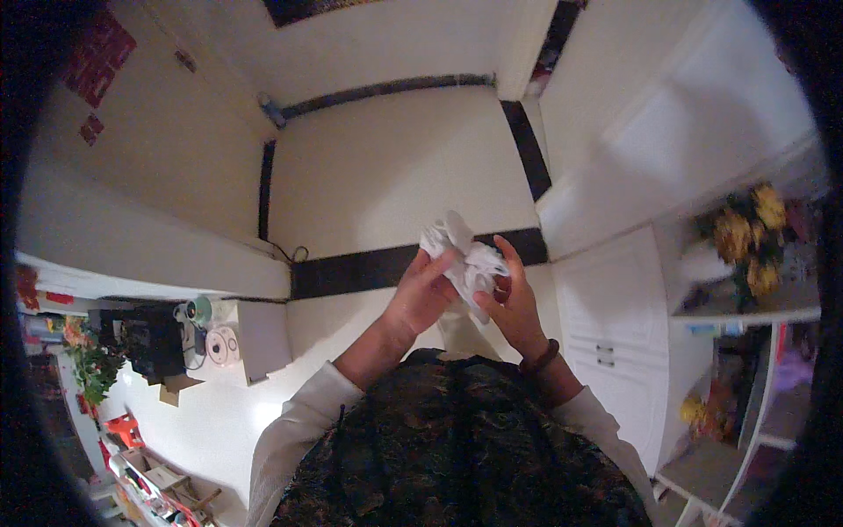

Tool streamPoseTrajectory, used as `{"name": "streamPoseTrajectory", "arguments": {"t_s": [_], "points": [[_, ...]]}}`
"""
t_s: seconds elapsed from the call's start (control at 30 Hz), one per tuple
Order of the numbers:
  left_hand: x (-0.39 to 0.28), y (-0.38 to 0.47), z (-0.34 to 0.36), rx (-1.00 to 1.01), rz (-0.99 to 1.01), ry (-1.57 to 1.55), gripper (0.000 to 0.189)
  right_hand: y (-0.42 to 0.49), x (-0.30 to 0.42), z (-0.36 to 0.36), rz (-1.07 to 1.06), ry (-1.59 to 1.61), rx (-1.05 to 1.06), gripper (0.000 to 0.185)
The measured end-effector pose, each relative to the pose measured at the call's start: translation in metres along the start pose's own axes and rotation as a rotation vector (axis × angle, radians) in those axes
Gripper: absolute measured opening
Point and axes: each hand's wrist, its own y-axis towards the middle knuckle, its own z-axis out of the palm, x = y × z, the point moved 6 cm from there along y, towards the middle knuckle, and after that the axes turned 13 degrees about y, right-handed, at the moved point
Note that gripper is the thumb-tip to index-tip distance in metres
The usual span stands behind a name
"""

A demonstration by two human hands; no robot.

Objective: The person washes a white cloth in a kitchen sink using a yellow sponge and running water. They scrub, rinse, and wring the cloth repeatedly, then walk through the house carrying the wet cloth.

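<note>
A crumpled white bundle (469,267) is held up in front of my body, above the floor. It looks thin and soft; whether it is plastic or cloth I cannot tell. From the left, my left hand (425,293) grips it with the thumb lying across the folds. On the other side, my right hand (517,300) has its thumb and curled fingers around the bundle's right edge. A dark bracelet (543,356) circles my right wrist. My fingertips behind the bundle are partly hidden.
Dark bands (355,270) cross the pale floor (395,165). A white cabinet (609,342) stands at right, beside shelves with yellow flowers (751,237). To the left are a pink-and-white round device (222,346), a leafy plant (92,365), an orange stool (124,429) and a cable (290,253).
</note>
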Motion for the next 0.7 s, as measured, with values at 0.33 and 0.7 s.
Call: {"name": "streamPoseTrajectory", "arguments": {"t_s": [0.33, 0.7], "points": [[-0.114, 0.206, 0.002, -0.089, 0.087, -0.21, 0.038, 0.263, 0.068, -0.08, -0.242, -0.369, -0.123, 0.031], [-0.183, 0.47, 0.027, 0.105, -0.045, 0.047, 0.041, 0.472, 0.085, -0.176, -0.085, 0.363, -0.39, 0.033]]}}
